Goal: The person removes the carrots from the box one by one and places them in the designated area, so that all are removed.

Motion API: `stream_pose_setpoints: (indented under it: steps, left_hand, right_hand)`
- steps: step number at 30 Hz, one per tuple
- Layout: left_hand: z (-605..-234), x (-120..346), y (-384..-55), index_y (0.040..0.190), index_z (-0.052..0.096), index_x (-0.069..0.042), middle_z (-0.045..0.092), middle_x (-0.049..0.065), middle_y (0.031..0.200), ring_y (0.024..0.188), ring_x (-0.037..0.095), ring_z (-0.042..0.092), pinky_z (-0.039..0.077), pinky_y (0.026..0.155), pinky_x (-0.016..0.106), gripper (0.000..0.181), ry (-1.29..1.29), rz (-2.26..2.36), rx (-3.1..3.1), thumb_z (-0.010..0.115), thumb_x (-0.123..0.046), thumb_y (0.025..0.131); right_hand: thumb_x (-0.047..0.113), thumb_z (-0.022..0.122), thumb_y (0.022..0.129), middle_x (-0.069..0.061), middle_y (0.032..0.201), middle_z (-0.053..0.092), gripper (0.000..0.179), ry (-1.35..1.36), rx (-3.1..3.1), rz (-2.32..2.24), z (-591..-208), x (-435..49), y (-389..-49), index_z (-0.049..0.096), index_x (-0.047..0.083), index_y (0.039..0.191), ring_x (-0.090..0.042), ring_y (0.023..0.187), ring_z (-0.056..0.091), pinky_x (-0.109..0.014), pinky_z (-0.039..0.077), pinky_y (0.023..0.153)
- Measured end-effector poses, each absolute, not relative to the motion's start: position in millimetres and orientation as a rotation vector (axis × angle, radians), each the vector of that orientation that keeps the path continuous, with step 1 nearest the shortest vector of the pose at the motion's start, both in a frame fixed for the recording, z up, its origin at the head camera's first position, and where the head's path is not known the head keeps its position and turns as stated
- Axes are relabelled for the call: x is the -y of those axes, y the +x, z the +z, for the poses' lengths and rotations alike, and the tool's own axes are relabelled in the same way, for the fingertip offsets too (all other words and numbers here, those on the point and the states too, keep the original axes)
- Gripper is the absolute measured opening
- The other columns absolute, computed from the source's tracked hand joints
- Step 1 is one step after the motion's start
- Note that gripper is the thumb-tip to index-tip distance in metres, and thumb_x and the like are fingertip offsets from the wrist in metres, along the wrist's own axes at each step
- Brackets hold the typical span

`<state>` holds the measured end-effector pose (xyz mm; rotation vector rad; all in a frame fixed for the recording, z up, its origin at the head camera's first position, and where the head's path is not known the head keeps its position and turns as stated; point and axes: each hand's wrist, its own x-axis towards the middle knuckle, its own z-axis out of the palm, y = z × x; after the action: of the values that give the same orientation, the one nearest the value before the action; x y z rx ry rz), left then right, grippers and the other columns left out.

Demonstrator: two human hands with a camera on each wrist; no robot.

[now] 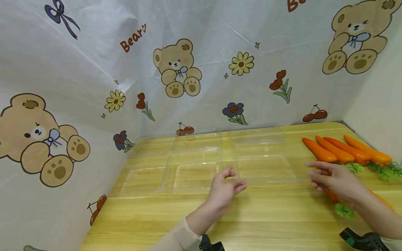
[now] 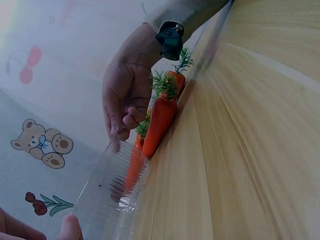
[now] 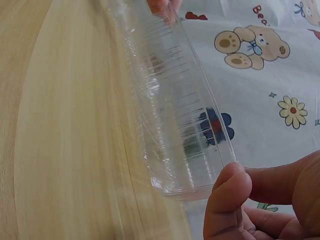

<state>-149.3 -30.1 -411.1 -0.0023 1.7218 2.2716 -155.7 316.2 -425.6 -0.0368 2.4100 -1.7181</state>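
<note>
A clear plastic tray (image 1: 265, 169) with ribbed walls spans the gap between my two hands, close over the wooden table. My right hand (image 1: 337, 181) pinches its right rim between thumb and fingers; the right wrist view shows the thumb (image 3: 230, 187) on that edge. At the opposite end my left hand (image 1: 223, 191) grips the left rim, its thumb (image 2: 70, 229) against the edge in the left wrist view. Toy carrots with green tops lie beside and behind my right hand, which partly hides some, including one orange carrot (image 1: 333, 197).
More clear trays stand to the left, one in the middle (image 1: 194, 176) and one at the far left (image 1: 142, 179). Several carrots (image 1: 351, 151) lie in a row at the back right. A bear-printed cloth (image 1: 213, 111) hangs behind the wooden table (image 1: 267, 219).
</note>
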Motion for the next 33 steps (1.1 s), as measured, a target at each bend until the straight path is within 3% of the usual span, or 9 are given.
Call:
stream_pose_setpoints:
  steps: [9,17,33]
  left_hand:
    - [-404,54,-150,0.160,0.023,0.007,0.031,0.027,0.153,0.102,0.024,0.070,0.060,0.098,0.032,0.060,0.019,2.181,-1.739,0.042,0.009,0.103]
    - [-403,67,-152,0.159,0.027,0.007,0.029,0.027,0.159,0.107,0.039,0.073,0.064,0.091,0.036,0.056,0.008,2.151,-1.754,0.042,0.003,0.105]
    - [-407,81,-155,0.158,0.032,0.006,0.029,0.028,0.163,0.105,0.043,0.073,0.065,0.087,0.040,0.053,-0.002,2.112,-1.782,0.045,-0.005,0.108]
  right_hand:
    - [0.019,0.056,0.108,-0.007,0.097,0.065,0.056,-0.053,-2.375,-1.685,-426,-305,-160,0.035,-0.011,0.150,-0.021,0.073,0.063,-0.030,0.061,0.064]
    - [0.020,0.056,0.108,-0.008,0.099,0.065,0.062,-0.060,-2.333,-1.664,-427,-296,-160,0.030,-0.015,0.152,-0.020,0.075,0.063,-0.031,0.062,0.066]
    - [0.022,0.057,0.108,-0.008,0.100,0.066,0.065,-0.104,-2.359,-1.597,-426,-292,-157,0.030,-0.015,0.153,-0.019,0.077,0.065,-0.031,0.062,0.067]
